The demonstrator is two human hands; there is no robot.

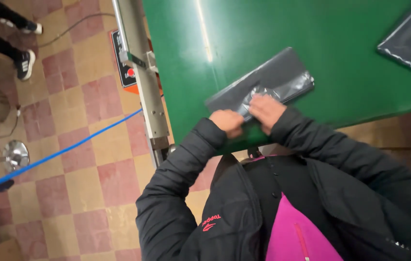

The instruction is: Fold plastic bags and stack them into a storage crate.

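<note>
Checkered floor [85, 159] in faded red and yellow tiles, with a big green table [273, 34] taking up the top right of the head view. A metal rail [142, 82] runs along the table's left edge, and a blue cable [60, 152] cuts diagonally across the tiles. Someone else's legs in dark shoes [24, 63] show up in the top left corner.

On the table near its front edge lies a flat dark grey plastic bag [263, 79], angled a bit. The left hand [228, 122] is curled at the bag's near corner, fingers tucked in, though I can't tell for sure whether it's actually pinching the plastic. The right hand [265, 110] sits just beside it, fingers bent down and pressing on the crinkled shiny bit of the bag. Both hands are nearly touching each other. Another grey bag [410, 38] lies well apart at the table's far right corner. The person wears a black jacket [186, 193] over something pink.
</note>
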